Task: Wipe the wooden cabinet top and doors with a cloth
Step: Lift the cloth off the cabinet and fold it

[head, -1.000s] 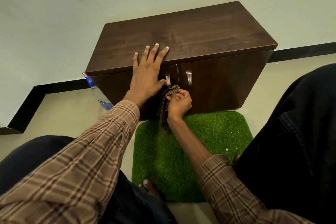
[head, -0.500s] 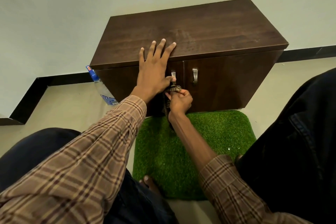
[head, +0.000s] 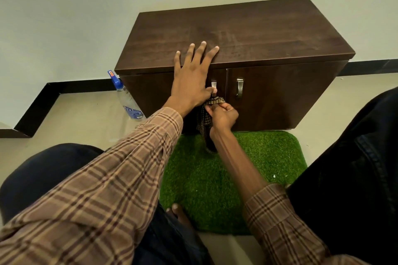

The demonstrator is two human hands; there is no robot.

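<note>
A dark wooden cabinet stands against a pale wall, its top bare and faintly streaked in the middle. Two doors make up its front; the left door and the right door meet at a seam, with a metal handle on either side of it: the left handle and the right handle.

The left hand lies flat over the cabinet's near edge, fingers straight and spread on the top, the palm hanging down in front of the left door and the thumb reaching toward the left handle. Its grip holds nothing.

The right hand is curled into a fist just below the left handle, its grip closed round a checked brown cloth. The upper fold of the cloth is bunched against the left door beside the seam, and the rest hangs down from the fist to the mat below.

A green artificial-grass mat lies on the floor, touching the foot of the cabinet, with a few pale specks on its right part. A bare foot rests at the mat's near edge. Both arms wear brown plaid sleeves, and dark trousers fill the near left and right.

To the left of the cabinet, just beside its corner, stands a clear plastic spray bottle with a blue nozzle and a blue label; the writing on the label is too small to read. A black skirting runs along the foot of the wall.
</note>
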